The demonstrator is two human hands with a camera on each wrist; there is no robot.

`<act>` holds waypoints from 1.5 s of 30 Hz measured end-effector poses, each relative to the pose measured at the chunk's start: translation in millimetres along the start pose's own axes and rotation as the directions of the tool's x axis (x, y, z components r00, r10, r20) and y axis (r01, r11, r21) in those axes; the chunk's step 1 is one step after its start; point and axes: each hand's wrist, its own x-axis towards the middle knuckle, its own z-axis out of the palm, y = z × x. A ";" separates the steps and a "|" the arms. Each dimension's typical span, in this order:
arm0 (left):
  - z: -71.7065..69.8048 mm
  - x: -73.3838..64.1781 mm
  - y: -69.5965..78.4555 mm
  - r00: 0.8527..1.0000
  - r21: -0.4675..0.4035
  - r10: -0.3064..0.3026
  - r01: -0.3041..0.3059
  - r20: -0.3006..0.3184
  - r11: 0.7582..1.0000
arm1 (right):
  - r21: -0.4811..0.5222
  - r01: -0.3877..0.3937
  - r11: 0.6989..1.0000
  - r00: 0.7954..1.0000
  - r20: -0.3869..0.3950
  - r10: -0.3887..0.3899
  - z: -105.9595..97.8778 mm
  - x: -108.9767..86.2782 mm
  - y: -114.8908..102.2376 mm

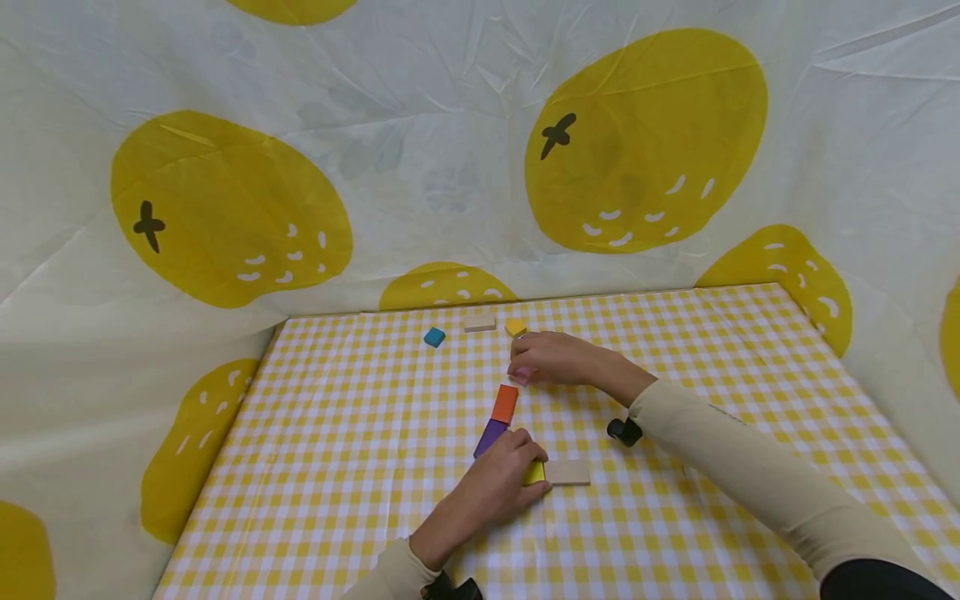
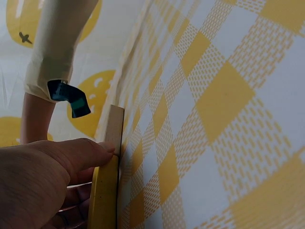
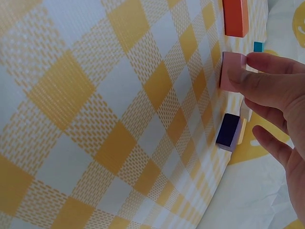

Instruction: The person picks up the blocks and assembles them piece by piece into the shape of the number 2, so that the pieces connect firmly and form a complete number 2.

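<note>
My left hand (image 1: 501,473) pinches a flat yellow block (image 1: 534,473) lying on the cloth. A plain wooden block (image 1: 567,472) lies end to end with it; in the left wrist view my thumb tip is at their joint. A purple block (image 1: 491,437), partly behind my left hand, touches an orange block (image 1: 506,403). Just beyond the orange one, my right hand (image 1: 558,358) holds a small pink block (image 3: 232,71) between thumb and index finger, its other fingers spread. The pink block is at the tabletop, apart from the orange block.
Toward the back lie a blue block (image 1: 434,337), a plain wooden block (image 1: 480,322) and a yellow-orange block (image 1: 515,327). A dark purple block (image 3: 228,131) shows past the pink one in the right wrist view. A checked cloth (image 1: 337,467) covers the table; a patterned curtain (image 1: 420,167) hangs behind.
</note>
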 end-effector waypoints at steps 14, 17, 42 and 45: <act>0.9 0.6 -0.4 1.000 -0.015 0.016 -0.016 -0.021 1.000 | -0.008 -0.089 0.996 0.996 0.009 0.089 1.1 2.2 -1.5; 1.1 0.7 -0.3 0.999 -0.001 0.021 -0.021 -0.025 1.000 | -0.055 -0.140 0.989 0.989 0.043 0.142 -0.3 1.8 -2.7; 3.6 1.3 -2.2 0.999 0.012 0.024 -0.024 -0.031 1.000 | -0.063 -0.128 0.990 0.989 0.072 0.133 -2.7 10.8 -4.8; 4.6 1.7 -3.0 0.999 0.019 0.025 -0.024 -0.034 1.000 | -0.087 -0.133 0.987 0.985 0.095 0.141 -3.3 10.8 -5.3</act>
